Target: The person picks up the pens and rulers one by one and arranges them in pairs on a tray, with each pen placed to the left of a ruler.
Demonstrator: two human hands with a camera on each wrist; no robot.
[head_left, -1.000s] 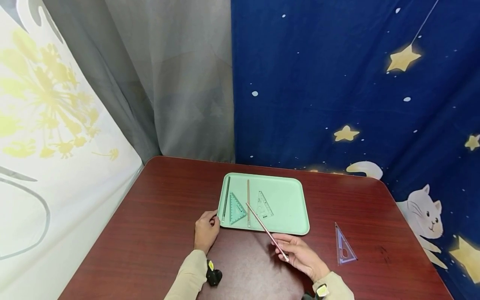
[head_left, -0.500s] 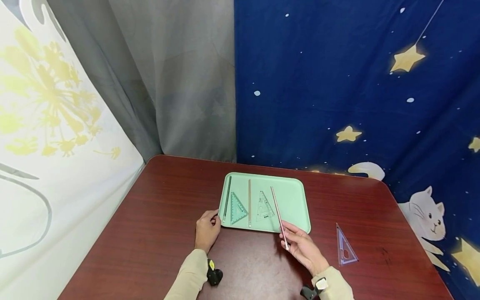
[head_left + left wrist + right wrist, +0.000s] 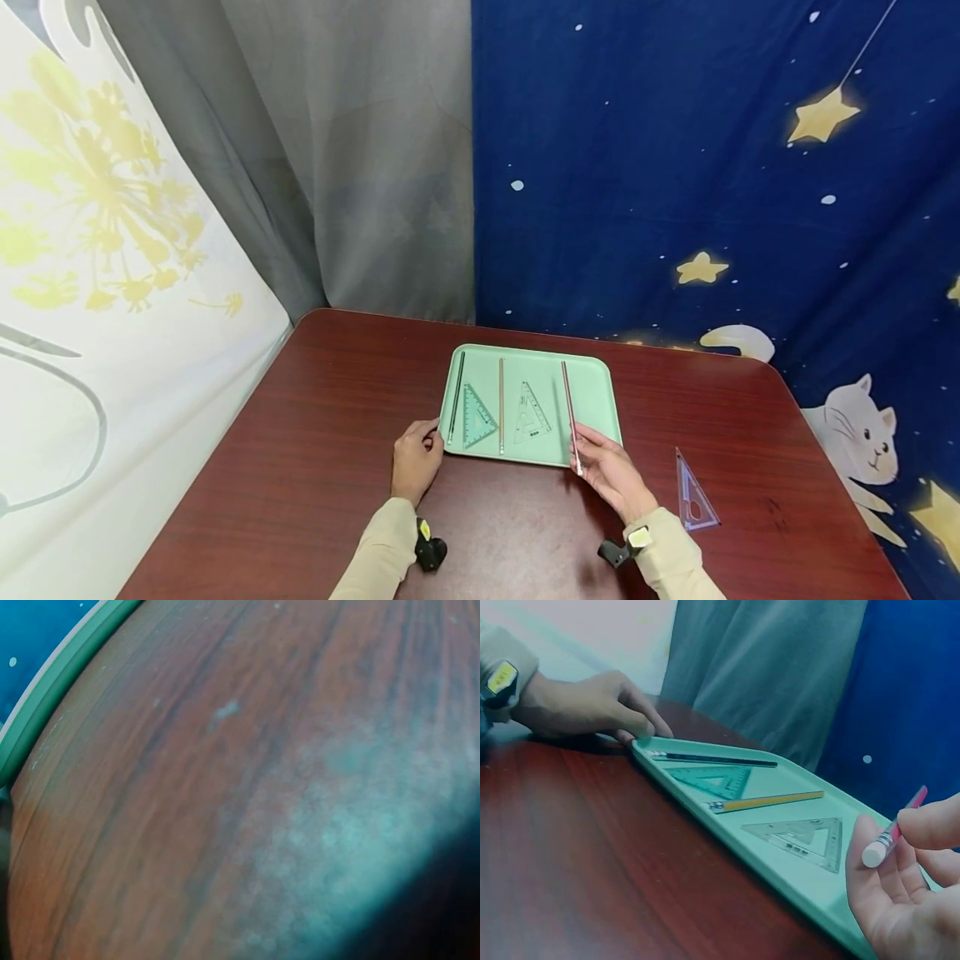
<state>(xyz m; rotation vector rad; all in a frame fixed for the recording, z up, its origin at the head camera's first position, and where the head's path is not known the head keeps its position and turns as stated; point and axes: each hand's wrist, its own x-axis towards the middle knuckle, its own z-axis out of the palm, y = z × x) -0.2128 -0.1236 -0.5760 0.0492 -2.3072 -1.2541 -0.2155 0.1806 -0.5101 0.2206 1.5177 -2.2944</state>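
Note:
My right hand pinches a pink-red pencil near its white eraser end, between thumb and fingers. The pencil is above the right part of a mint-green tray, pointing away from me, its shadow on the tray. At the tray's front left corner, my left hand grips the rim; the right wrist view shows its thumb and fingers there. In the tray, left to right, are a black pencil, a green set square, a yellow-brown pencil and a clear set square.
A purple-edged clear set square lies on the dark red wooden table, to the right of the tray. Behind the table hang a grey curtain and a blue starry curtain. The left wrist view shows mostly tabletop.
My right hand has carried the pink-red pencil rightward and away from me, from over the yellow-brown pencil past the clear set square, turning it nearly parallel to the others. My left hand stays put.

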